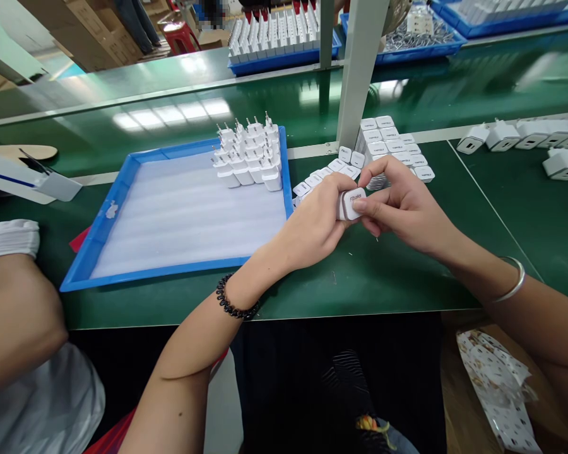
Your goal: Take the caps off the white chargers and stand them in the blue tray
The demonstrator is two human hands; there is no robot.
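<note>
Over the green bench, my left hand (319, 217) is closed round a small white plug charger (342, 207), most of its body hidden by my fingers. My right hand (397, 205) pinches the charger's rounded square end piece (355, 203), thumb on its printed face. A greyish seam shows between that end piece and the body. Just beyond my hands lie loose white printed pieces (315, 179), with a neat stack of similar pieces (390, 142) behind my right fingers. To the left, several white chargers (248, 154) stand pins up in a blue-rimmed tray (120, 167).
A row of white chargers (515, 135) lies at the right. A grey post (357, 75) rises behind the stack. More blue trays (284, 57) sit on the far shelf. Another person's arm (19, 315) rests at the left edge. A plastic bag (497, 384) lies below the bench.
</note>
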